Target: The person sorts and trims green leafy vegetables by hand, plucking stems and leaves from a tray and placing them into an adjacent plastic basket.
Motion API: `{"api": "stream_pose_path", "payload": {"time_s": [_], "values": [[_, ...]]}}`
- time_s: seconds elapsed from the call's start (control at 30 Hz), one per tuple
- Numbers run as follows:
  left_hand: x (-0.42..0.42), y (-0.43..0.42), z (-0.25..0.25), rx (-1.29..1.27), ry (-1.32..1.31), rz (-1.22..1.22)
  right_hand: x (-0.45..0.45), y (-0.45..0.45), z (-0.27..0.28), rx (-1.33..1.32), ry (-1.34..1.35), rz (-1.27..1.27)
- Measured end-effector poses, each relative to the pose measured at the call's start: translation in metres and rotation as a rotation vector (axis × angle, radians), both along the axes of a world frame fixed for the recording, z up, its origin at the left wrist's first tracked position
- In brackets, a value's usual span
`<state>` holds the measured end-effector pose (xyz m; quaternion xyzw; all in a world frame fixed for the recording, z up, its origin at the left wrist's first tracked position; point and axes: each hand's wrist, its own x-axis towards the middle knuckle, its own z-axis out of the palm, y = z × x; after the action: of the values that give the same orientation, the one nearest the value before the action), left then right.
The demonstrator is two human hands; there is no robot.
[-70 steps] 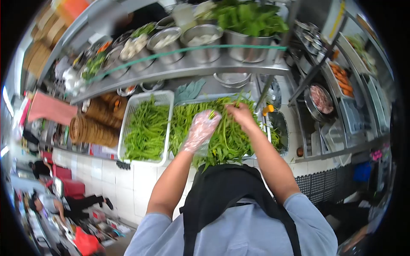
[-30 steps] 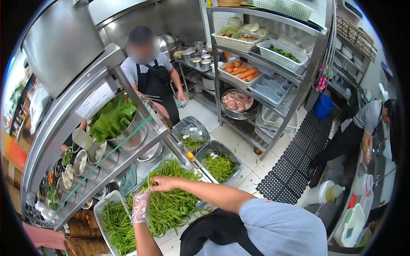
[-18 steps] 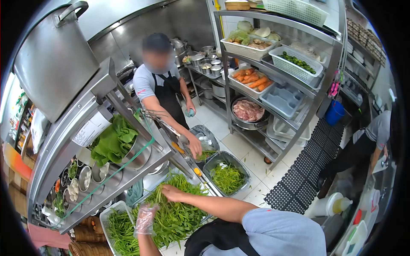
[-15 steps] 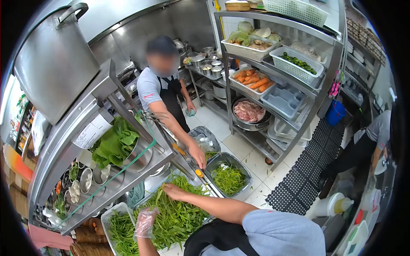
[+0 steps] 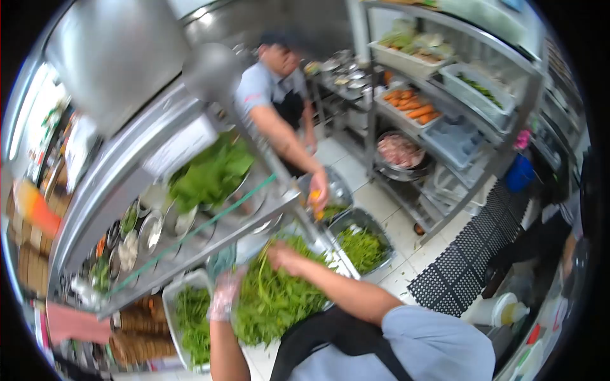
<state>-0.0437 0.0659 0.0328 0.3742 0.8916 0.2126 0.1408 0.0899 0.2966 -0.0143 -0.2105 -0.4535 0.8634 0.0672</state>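
Observation:
My left hand (image 5: 227,294), in a clear plastic glove, is over the left side of a heap of leafy green stems (image 5: 279,305); blur hides its fingers. Bare, my right hand (image 5: 284,258) is closed at the top of the heap, around something I cannot make out, probably stems. To the left, a white perforated basket (image 5: 170,317) holds more green stems (image 5: 192,320). Beyond my right hand, a co-worker's hand (image 5: 319,190) is at an orange-handled object (image 5: 314,199) by the counter's edge.
Two lined bins with greens (image 5: 363,244) stand right of the counter. The co-worker (image 5: 279,108) leans in from behind. A steel shelf (image 5: 254,219) with pots crosses the left. Steel racks (image 5: 457,174) hold carrots (image 5: 413,105) and meat. A black mat (image 5: 470,251) lies on the floor.
The view has swung, shifting the scene rightward. The co-worker's hand has reached the orange-handled object. My hands remain around the greens heap.

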Motion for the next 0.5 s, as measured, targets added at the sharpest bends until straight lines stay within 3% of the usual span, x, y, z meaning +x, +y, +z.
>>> {"api": "stream_pose_path", "payload": {"time_s": [0.07, 0.13, 0.27, 0.33, 0.4, 0.43, 0.5], "values": [[0.007, 0.01, 0.035, 0.113, -0.152, 0.208, 0.007, 0.007, 0.019, -0.156, -0.043, -0.088], [0.02, 0.027, 0.075, 0.224, -0.316, 0.42, 0.011, 0.016, 0.026, -0.202, 0.087, -0.055], [0.061, 0.052, 0.124, 0.25, -0.45, 0.314, 0.022, 0.013, 0.053, -0.23, 0.143, -0.032], [0.065, 0.064, 0.11, 0.279, -0.477, 0.087, 0.025, 0.005, 0.062, -0.189, 0.039, 0.0], [0.064, 0.067, 0.089, 0.032, -0.249, -0.032, 0.022, -0.004, 0.054, -0.114, 0.053, -0.002], [0.028, 0.057, 0.004, 0.246, -0.32, -0.102, 0.023, -0.004, 0.05, -0.062, 0.065, 0.032], [0.053, 0.068, 0.035, 0.277, -0.41, -0.064, 0.024, -0.007, 0.045, 0.059, 0.071, 0.012]]}}
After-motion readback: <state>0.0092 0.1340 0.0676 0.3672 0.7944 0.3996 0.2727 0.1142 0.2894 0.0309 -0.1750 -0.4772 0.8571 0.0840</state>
